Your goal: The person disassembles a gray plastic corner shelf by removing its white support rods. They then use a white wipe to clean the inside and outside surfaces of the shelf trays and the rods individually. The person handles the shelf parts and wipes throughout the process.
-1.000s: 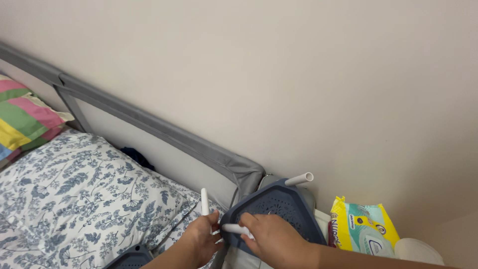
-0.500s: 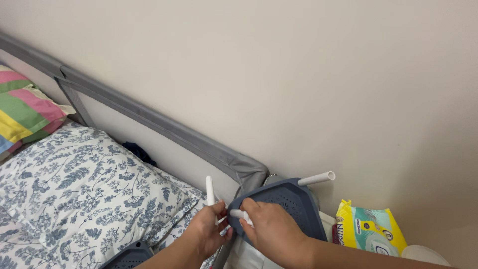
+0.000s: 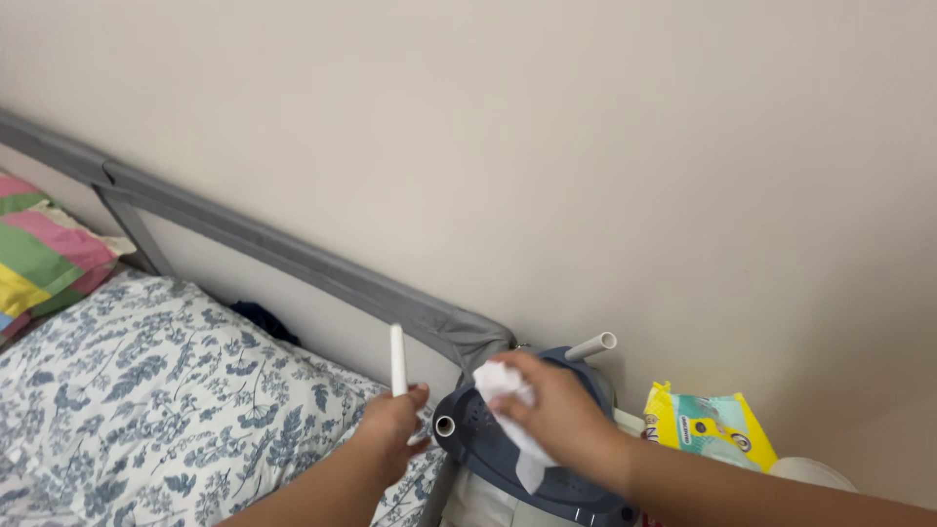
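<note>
Right hand [image 3: 556, 410] clamps wipe [image 3: 503, 383] on blue rack [image 3: 488, 451], mid-clean; left hand [image 3: 390, 429], at 9 o'clock, grips white tube [image 3: 397, 359]; rest unwiped.

Right hand [image 3: 556, 415] with white wipe [image 3: 508, 390], perhaps, on blue-grey plastic piece [image 3: 488, 449].

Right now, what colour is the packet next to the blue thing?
The packet is mostly yellow, with a teal-green front panel; the head view shows it.
</note>
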